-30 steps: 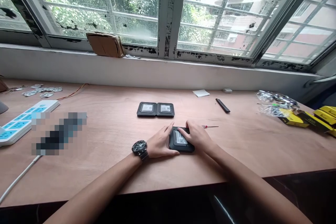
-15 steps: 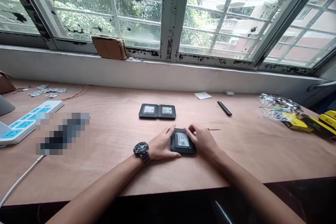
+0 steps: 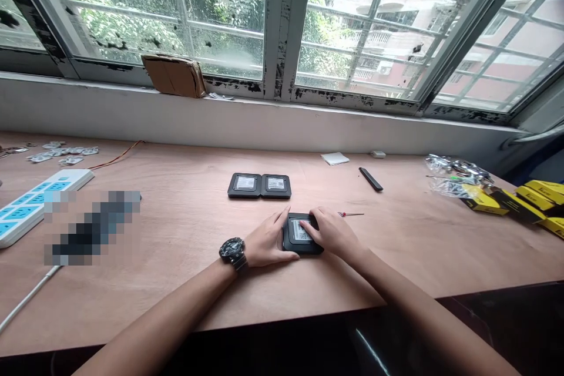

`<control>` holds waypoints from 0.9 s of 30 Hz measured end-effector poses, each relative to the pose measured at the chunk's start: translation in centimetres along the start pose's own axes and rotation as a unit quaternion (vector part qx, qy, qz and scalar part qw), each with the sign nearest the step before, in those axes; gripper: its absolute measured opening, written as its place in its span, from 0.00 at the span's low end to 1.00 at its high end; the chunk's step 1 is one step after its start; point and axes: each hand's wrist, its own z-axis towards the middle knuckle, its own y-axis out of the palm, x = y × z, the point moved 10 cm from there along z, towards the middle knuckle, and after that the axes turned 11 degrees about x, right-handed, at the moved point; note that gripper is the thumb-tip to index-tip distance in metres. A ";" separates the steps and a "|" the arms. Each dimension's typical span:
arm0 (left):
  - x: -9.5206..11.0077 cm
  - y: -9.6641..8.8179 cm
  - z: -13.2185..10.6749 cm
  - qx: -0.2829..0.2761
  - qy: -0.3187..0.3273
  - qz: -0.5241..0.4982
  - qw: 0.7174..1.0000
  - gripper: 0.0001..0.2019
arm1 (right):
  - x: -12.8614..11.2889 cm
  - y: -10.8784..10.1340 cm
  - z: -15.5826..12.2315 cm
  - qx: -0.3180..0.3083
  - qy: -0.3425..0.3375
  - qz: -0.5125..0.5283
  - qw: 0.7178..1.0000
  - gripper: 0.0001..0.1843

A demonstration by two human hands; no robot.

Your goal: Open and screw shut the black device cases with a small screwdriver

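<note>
View: head, looking forward and down at a plywood bench (image 3: 176,299) below a window (image 3: 282,23).
Change: since a moment ago, the right hand (image 3: 333,233) has moved further over the black case (image 3: 304,248), its fingers now covering part of the white label (image 3: 301,233); the left hand (image 3: 267,242) sits closer against the case's left edge.
Left hand: spread and nearly flat on the bench, fingertips touching the case's edge, wristwatch (image 3: 232,249) on the wrist.
Right hand: curled over the case's top, fingers resting on it; whether it pinches cannot be told, as the thumb is hidden.
Arms: both forearms reach in from the bench's near edge and angle toward each other.
Case: flat on the bench between the hands, mostly covered by them.
Red speck: a tiny red mark (image 3: 301,222) shows by the right fingertips, too small to identify.
Nearby: two more black cases (image 3: 259,185) lie side by side, touching, beyond the hands; a small red-handled screwdriver (image 3: 350,214) lies just right of the right hand.
Further off: a power strip (image 3: 39,200) on the left, yellow boxes (image 3: 520,202) on the right.
</note>
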 end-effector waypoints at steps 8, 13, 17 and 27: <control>-0.3 0.2 0.0 0.012 0.012 0.001 1.000 0.60 | 0.6 1.0 0.4 0.036 0.005 0.033 0.999 0.21; -0.4 0.3 0.0 0.016 0.021 -0.002 1.000 0.60 | 0.6 1.6 0.8 0.043 -0.004 0.017 0.999 0.23; -0.1 0.3 0.0 0.013 0.030 -0.015 0.999 0.61 | 0.9 2.0 1.1 0.031 0.002 0.003 1.000 0.23; 0.0 0.0 0.1 0.009 0.010 -0.029 0.999 0.61 | 0.3 0.4 0.2 0.032 -0.023 -0.015 0.999 0.17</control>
